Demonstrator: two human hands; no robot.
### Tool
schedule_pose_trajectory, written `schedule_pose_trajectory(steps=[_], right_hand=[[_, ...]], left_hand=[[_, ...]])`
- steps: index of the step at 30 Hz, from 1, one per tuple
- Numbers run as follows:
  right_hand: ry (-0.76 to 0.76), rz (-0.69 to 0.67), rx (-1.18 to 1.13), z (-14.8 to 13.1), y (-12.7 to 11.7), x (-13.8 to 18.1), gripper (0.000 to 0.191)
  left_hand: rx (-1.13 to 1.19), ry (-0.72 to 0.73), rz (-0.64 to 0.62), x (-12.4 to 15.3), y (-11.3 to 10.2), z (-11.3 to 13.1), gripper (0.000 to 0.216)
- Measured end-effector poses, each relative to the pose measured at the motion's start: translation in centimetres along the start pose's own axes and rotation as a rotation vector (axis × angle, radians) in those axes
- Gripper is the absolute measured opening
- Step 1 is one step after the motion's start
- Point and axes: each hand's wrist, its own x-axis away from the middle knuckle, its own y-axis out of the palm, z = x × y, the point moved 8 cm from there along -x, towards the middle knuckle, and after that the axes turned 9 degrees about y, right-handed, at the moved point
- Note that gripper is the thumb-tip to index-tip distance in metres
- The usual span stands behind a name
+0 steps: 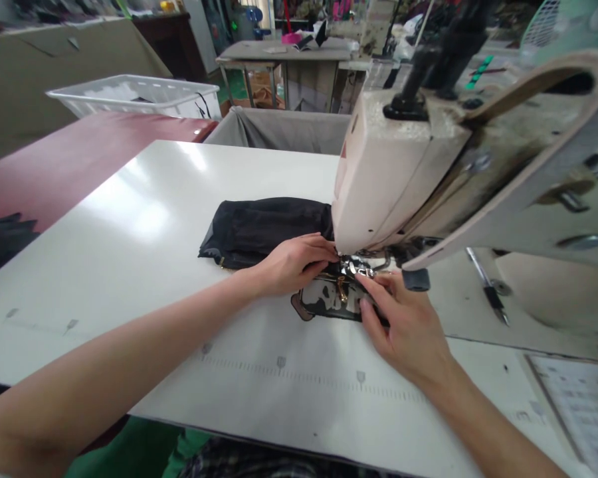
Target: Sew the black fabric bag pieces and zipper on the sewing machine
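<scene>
Both hands flat on dark fabric under the head of a sewing machine. Left hand pressed down on the cloth, fingers together, tips right at the needle area. Right hand spread lightly over a small patterned piece, fingertips beside the presser foot. Fabric bunched on the white counter, trailing left behind the machine. White basket well apart, far left.

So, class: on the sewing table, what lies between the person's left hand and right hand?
In the head view, between the left hand and right hand lies the patterned fabric piece, with a small gold metal fitting.
</scene>
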Motion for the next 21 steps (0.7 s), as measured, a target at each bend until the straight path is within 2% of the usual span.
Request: schedule_pose_trajectory(steps=[3, 5, 7, 10, 12, 14, 15, 17, 19, 21], right_hand=[[0.017, 0.039, -0.010, 0.3, -0.3, 0.1, 0.032], [0.017, 0.055, -0.021, 0.3, -0.6, 0.2, 0.030], [0.019, 0.066, -0.031, 0.3, -0.8, 0.3, 0.028], [0.020, 0.074, -0.049, 0.3, -0.9, 0.3, 0.023], [-0.009, 0.064, -0.055, 0.2, -0.7, 0.1, 0.022], [-0.054, 0.065, -0.052, -0.1, -0.7, 0.0, 0.022], [-0.075, 0.071, -0.048, -0.3, -0.8, 0.0, 0.022], [-0.112, 0.084, -0.059, -1.3, -1.4, 0.5, 0.022], [-0.110, 0.063, -0.145, -2.9, -1.9, 1.4, 0.023], [-0.009, 0.002, -0.368, -4.7, -1.8, 2.5, 0.026]], left_hand=[[-0.144, -0.119, 0.064, -0.3, 0.1, -0.7, 0.020], [-0.248, -0.181, 0.059, 0.0, -0.2, -0.7, 0.018], [-0.223, -0.168, -0.020, 1.0, -0.7, 0.0, 0.018], [-0.035, -0.131, -0.179, 4.1, -1.6, 2.2, 0.017], [-0.035, -0.265, -0.202, 6.7, -2.7, 2.9, 0.017], [-0.172, -0.433, -0.219, 8.8, -3.5, 3.2, 0.036], [-0.249, -0.487, -0.238, 9.4, -3.7, 3.5, 0.035], [-0.308, -0.499, -0.264, 9.5, -3.5, 4.5, 0.024], [-0.198, -0.458, -0.180, 8.7, -3.6, 5.9, 0.021], [0.031, -0.421, 0.009, 7.7, -4.5, 7.4, 0.020]])
